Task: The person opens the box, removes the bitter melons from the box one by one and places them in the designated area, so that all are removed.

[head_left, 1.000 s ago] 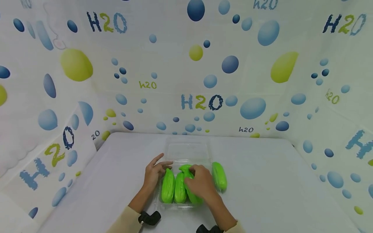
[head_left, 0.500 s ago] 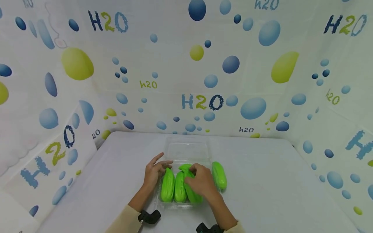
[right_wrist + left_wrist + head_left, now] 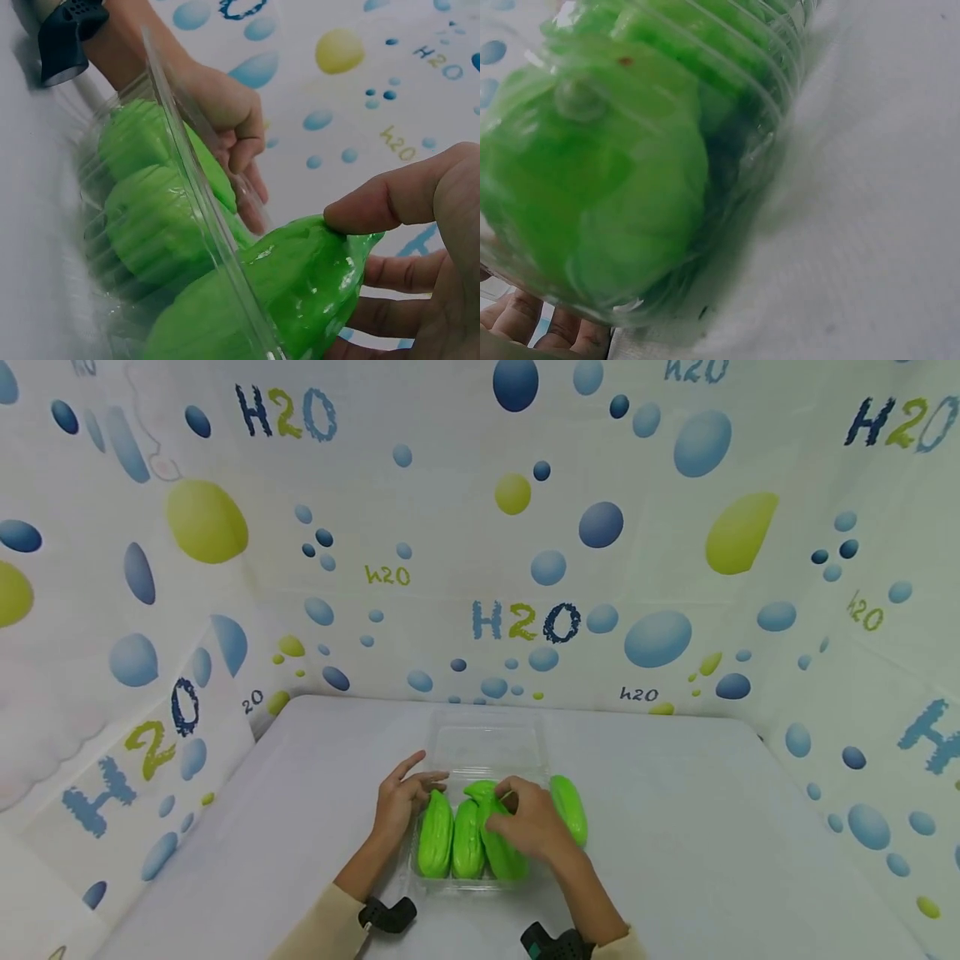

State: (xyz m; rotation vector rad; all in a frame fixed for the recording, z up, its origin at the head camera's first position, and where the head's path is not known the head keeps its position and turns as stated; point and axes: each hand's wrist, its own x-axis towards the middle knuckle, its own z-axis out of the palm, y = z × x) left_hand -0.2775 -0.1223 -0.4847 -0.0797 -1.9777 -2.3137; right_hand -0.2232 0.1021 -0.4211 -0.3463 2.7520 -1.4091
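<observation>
The bench [image 3: 675,827], covered in plain white, stands inside a curtain [image 3: 525,568] printed with blue and yellow-green bubbles and the words "H2O" and "h2o" repeated in several sizes.

At the near middle of the bench lies a clear plastic clamshell tray [image 3: 480,752], its lid folded open away from the person. It looks thin, light and springy, likely to slide or buckle, so steadying it at the rim seems wise.

The left hand [image 3: 401,797] rests at the tray's left rim, thumb and fingers lightly pinching the wall, index finger stretched out.

Two green gourds [image 3: 450,835] already lie side by side in the tray. The right hand [image 3: 532,822] grips a third gourd [image 3: 300,285], fingers and thumb curled round its puckered upper end, its lower end in the tray beside the others. It looks glossy, ridged and soft, probably light and somewhat slippery; the narrow end offers the surest hold.

A fourth gourd [image 3: 570,806] lies on the bench just right of the tray.
</observation>
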